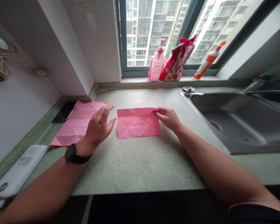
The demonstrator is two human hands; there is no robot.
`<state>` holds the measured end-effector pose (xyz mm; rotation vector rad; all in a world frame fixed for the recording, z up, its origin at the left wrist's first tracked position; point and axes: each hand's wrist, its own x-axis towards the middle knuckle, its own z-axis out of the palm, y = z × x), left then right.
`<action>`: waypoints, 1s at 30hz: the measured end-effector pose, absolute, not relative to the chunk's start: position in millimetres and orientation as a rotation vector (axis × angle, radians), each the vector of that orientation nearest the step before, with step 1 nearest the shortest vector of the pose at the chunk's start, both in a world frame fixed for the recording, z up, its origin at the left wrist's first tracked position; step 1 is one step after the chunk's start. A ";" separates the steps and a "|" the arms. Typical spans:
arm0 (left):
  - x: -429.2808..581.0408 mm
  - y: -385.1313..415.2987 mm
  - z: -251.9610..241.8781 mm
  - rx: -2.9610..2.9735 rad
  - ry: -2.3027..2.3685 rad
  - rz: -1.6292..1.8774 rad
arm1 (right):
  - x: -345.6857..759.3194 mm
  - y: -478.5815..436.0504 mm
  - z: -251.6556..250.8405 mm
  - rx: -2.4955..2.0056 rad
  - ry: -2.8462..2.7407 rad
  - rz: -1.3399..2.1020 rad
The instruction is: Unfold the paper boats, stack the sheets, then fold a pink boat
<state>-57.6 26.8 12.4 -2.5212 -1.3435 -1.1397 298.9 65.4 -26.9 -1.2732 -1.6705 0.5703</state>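
The creased pink paper (137, 126) lies mid-frame on the bench (142, 168), its long axis running left to right. The right hand (168, 118), the nearer, pinches its upper right corner; the left hand (98, 125), thumb and fingers apart, sits just beside its left edge, partly hiding a larger pink sheet (78, 122).

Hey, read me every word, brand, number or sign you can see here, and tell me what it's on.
No text is readable.
Pink pump bottle: label print, too small.
Red bag: printing, too blurred.
Orange-and-white bottle: markings, illegible.
White device with cable: lines of print, too blurred.
Watch: dark screen, nothing readable.
Folded pink sheet: no writing visible.
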 end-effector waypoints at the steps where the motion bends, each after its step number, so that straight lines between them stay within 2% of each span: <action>1: -54.7 25.1 11.3 -2.535 -1.269 -1.123 | 298.1 66.4 -29.9 -1.277 -1.693 0.539; 7: -32.5 14.7 -5.8 -3.004 -0.966 -0.741 | 289.3 66.6 -41.2 -1.270 -1.866 0.467; 15: -21.5 18.1 -21.3 -3.087 -1.265 -0.246 | 282.6 58.4 -33.8 -1.210 -1.917 0.053; 18: -16.3 17.0 -20.7 -3.083 -1.317 -0.226 | 274.2 49.7 -31.0 -1.122 -2.059 0.010; 23: -11.6 16.6 -24.6 -3.044 -1.361 -0.276 | 256.4 42.4 -46.1 -1.015 -2.352 0.165; 30: -11.1 19.3 -29.9 -3.007 -1.383 -0.309 | 250.4 43.4 -57.3 -1.195 -2.576 0.289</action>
